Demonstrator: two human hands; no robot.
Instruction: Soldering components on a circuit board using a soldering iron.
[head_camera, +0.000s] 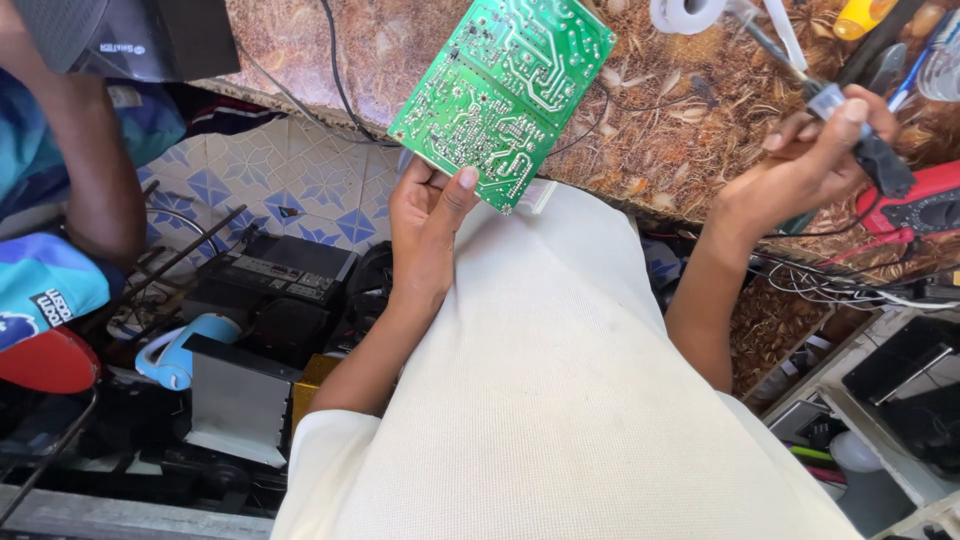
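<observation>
At far left another person's arm (95, 170) leans in. Centre frame, the left hand (425, 225) pinches the green board (503, 95) by its lower edge, solder side up: inspection, I judge. At right, the right hand (810, 160) closes its fingers round a dark tool (880, 160); placing its tip needs a steady board. No containers are clearly visible.
</observation>
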